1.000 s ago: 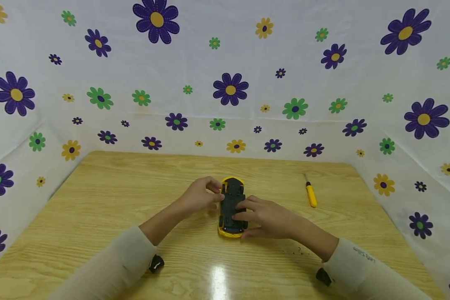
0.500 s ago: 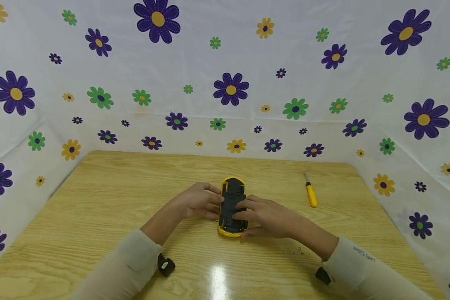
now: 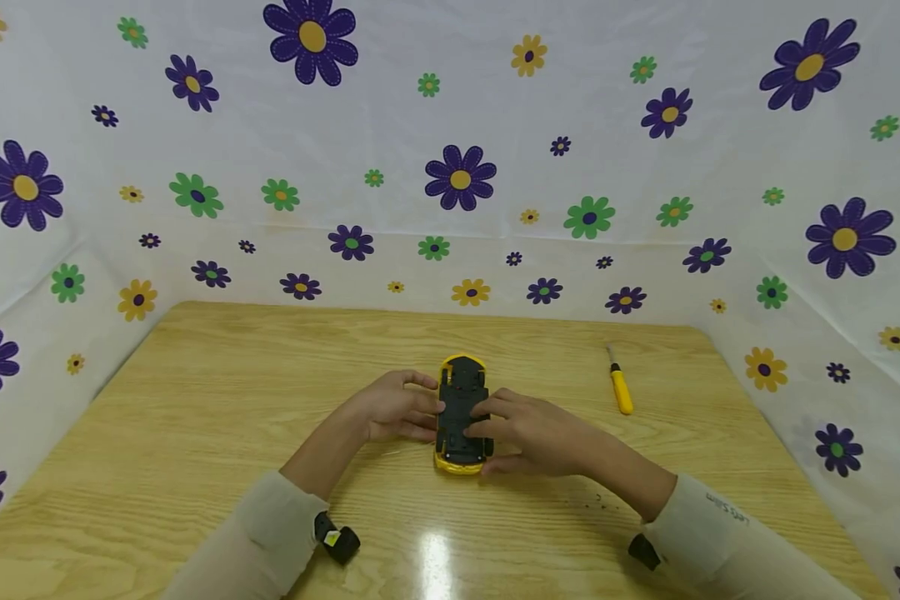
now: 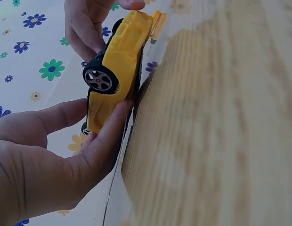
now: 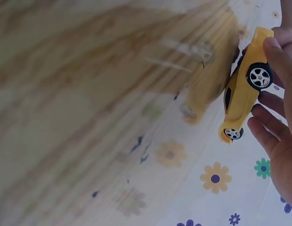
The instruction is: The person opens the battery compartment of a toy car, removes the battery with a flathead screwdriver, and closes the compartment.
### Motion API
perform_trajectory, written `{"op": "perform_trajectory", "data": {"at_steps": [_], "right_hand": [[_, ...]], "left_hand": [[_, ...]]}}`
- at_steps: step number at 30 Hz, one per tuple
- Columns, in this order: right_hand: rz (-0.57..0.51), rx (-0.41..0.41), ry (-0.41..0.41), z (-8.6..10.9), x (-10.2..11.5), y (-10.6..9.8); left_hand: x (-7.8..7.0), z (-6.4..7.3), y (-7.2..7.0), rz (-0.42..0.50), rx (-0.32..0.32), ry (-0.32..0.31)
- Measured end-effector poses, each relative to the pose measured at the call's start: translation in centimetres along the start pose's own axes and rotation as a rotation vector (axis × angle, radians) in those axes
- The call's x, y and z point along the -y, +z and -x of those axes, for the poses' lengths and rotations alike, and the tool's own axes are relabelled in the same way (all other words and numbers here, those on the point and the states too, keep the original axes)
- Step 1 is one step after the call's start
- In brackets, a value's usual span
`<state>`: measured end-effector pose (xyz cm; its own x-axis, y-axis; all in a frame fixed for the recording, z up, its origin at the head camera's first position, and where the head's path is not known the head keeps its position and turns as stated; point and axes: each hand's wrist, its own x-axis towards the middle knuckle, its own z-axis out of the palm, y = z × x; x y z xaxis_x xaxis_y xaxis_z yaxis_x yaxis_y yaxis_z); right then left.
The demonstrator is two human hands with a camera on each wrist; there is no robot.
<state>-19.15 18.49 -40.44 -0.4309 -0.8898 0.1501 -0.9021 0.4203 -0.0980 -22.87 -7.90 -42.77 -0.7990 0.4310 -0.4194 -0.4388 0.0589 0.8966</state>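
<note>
A yellow toy car [image 3: 461, 417] lies upside down on the table, its black underside facing up and its wheels showing. Along its left side, my left hand [image 3: 399, 408] holds it, with one digit on the underside's edge; in the left wrist view a digit [image 4: 115, 122] lies against the yellow body. My right hand [image 3: 532, 433] grips the car from the right, fingers on the underside and thumb low at the near right corner. In the right wrist view the car's yellow side [image 5: 245, 89] and silver-spoked wheels show beside this hand.
A screwdriver [image 3: 621, 390] with a yellow handle lies on the wooden table [image 3: 270, 358], right of the car. Small dark specks [image 3: 598, 500] are near the right forearm. Flower-printed white cloth [image 3: 390, 125] rises behind the table and at both sides.
My left hand has shifted slightly down along the car's left side, and its fingers have settled closer to the body. The right hand, car and screwdriver have stayed in place.
</note>
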Motion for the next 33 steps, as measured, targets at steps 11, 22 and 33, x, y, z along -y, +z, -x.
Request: {"op": "perform_trajectory", "data": {"at_steps": [11,22,33], "right_hand": [[-0.074,-0.053,0.144,0.2,-1.3,-0.9],[-0.204,-0.018,0.303,0.0,-3.5,-0.9],[-0.471,-0.017,0.338,-0.7,-4.0,0.0]], "left_hand": [[0.1,0.1,-0.1,-0.007,0.01,0.019],[0.1,0.2,-0.1,-0.01,0.002,0.02],[0.2,0.0,-0.1,0.005,0.013,0.01]]}}
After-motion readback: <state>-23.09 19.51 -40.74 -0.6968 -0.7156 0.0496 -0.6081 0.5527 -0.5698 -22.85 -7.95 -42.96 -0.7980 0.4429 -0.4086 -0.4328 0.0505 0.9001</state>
